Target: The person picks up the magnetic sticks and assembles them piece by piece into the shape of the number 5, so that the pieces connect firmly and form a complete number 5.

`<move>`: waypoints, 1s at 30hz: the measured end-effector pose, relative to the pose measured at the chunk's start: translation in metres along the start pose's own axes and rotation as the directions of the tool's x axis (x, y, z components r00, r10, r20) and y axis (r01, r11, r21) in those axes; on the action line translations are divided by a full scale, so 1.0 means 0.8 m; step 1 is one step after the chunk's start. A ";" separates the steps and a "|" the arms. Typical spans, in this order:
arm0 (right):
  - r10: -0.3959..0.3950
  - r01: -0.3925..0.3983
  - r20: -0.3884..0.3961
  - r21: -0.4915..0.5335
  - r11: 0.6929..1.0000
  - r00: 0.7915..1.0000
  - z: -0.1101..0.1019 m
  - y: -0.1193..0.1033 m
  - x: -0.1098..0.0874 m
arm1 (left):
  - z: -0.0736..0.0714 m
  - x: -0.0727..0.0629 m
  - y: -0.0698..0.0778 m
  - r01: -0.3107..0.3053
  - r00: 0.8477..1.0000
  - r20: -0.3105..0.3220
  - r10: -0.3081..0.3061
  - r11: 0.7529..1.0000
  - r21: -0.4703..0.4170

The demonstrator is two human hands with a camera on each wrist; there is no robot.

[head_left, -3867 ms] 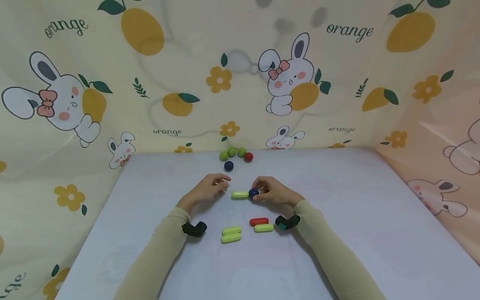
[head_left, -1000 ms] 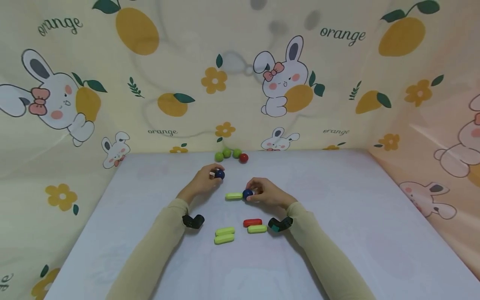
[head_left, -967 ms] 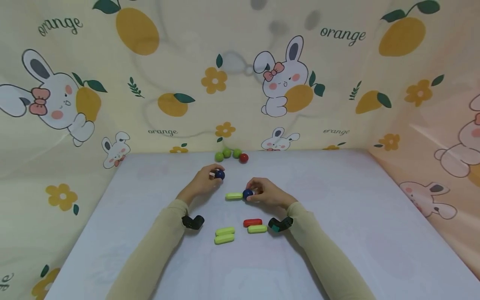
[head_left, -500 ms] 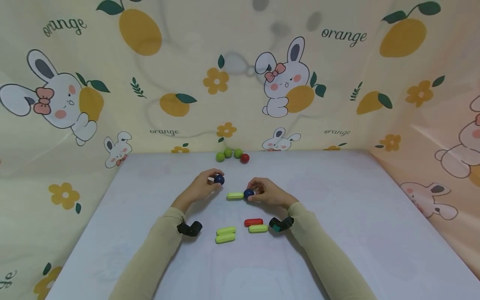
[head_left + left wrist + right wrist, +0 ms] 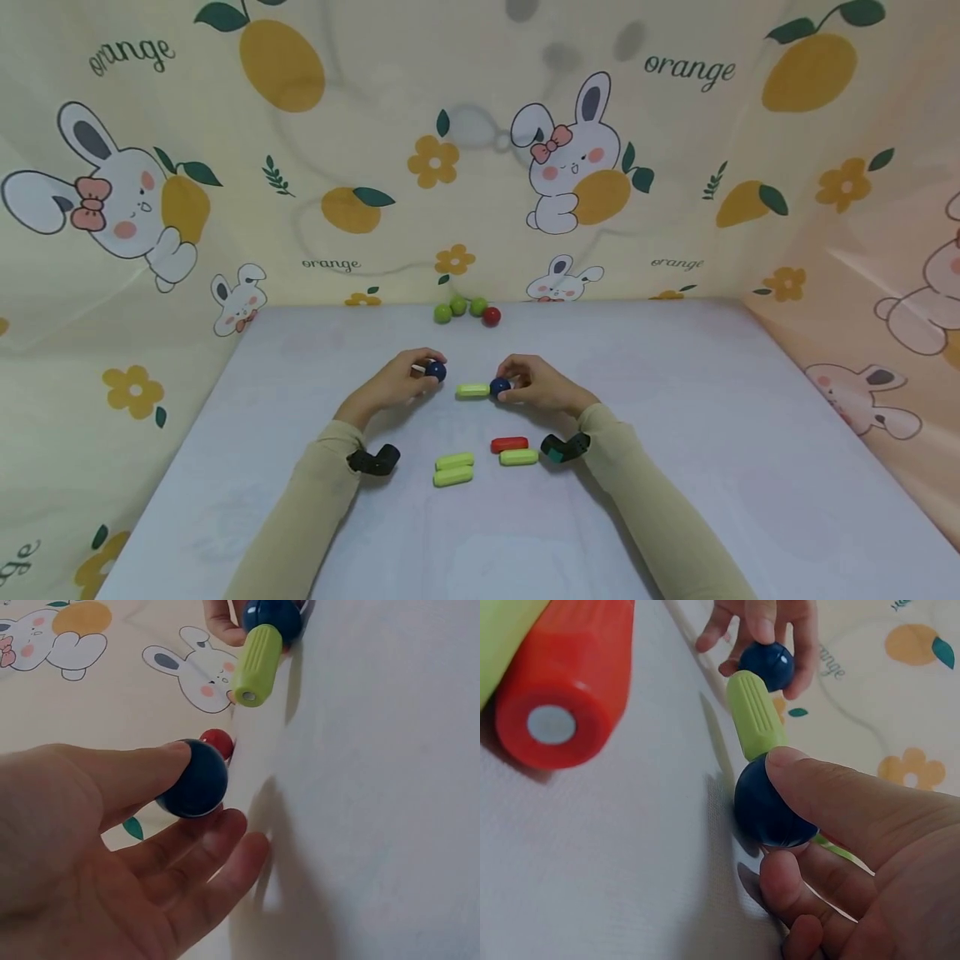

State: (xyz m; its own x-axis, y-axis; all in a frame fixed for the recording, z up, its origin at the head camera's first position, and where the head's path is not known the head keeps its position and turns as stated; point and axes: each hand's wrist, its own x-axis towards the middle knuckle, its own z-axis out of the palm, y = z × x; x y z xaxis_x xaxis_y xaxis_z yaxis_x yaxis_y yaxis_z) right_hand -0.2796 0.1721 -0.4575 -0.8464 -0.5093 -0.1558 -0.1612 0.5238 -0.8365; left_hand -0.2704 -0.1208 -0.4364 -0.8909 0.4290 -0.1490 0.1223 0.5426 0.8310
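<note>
My left hand (image 5: 392, 385) pinches a dark blue ball (image 5: 435, 372) between thumb and fingers, just left of the light green rod (image 5: 472, 391). A second dark blue ball (image 5: 500, 387) sits against the rod's right end, pinched by my right hand (image 5: 546, 387). Seen from the left wrist, the green rod (image 5: 257, 667) points its free end, with a small metal disc, toward the left hand's side. In the right wrist view the left hand's ball (image 5: 767, 664) shows just beyond that rod, a gap between them in the head view.
Nearer the person lie two light green rods (image 5: 453, 468) side by side; right of them are a red rod (image 5: 510, 445) and another green rod (image 5: 519, 457). At the white table's (image 5: 637, 333) back edge stand several green balls (image 5: 457, 306) and a red ball (image 5: 491, 317).
Earlier the left hand was empty and its blue ball lay near the back; it has since picked the ball up and brought it nearer the person. The right hand holds almost still.
</note>
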 end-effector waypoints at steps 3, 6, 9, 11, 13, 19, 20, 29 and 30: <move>-0.003 0.003 0.002 -0.008 1.000 1.000 0.000 0.000 0.000 | -0.002 -0.006 0.002 0.002 1.000 0.025 -0.002 1.000 0.007; -0.001 0.001 0.003 -0.008 1.000 1.000 0.001 -0.001 0.000 | -0.004 -0.009 0.003 -0.007 0.999 0.054 0.006 1.000 0.013; -0.001 0.001 0.002 -0.011 1.000 1.000 0.001 -0.001 0.001 | -0.004 -0.009 0.004 -0.013 0.997 0.080 0.012 1.000 0.014; 0.002 -0.002 -0.002 -0.010 1.000 1.000 0.001 -0.002 0.000 | -0.004 -0.010 0.004 -0.016 0.996 0.093 0.015 1.000 0.014; 0.003 -0.003 -0.005 -0.016 1.000 1.000 0.001 -0.003 0.000 | -0.004 -0.010 0.003 -0.019 0.995 0.102 0.018 1.000 0.013; 0.011 -0.011 -0.012 -0.024 1.000 1.000 0.001 -0.003 0.000 | -0.001 -0.011 0.001 -0.010 0.992 0.128 0.005 0.999 0.039; 0.012 -0.013 -0.014 -0.021 1.000 1.000 0.001 -0.003 0.000 | -0.001 -0.011 0.000 -0.009 0.991 0.133 0.003 0.999 0.049; 0.008 -0.009 -0.019 -0.002 1.000 1.000 0.000 -0.002 0.001 | 0.004 -0.010 -0.002 -0.034 0.992 0.122 0.019 0.992 0.122; 0.010 -0.010 -0.018 -0.002 1.000 1.000 0.000 -0.002 0.002 | 0.005 -0.009 -0.002 -0.040 0.992 0.121 0.024 0.991 0.131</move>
State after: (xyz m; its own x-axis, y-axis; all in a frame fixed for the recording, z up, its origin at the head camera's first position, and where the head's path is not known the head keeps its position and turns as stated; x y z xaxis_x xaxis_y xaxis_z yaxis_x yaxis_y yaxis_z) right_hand -0.2805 0.1707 -0.4566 -0.8568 -0.4919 -0.1544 -0.1539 0.5297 -0.8341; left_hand -0.2624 -0.1221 -0.4388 -0.8280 0.5266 -0.1926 0.2146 0.6150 0.7588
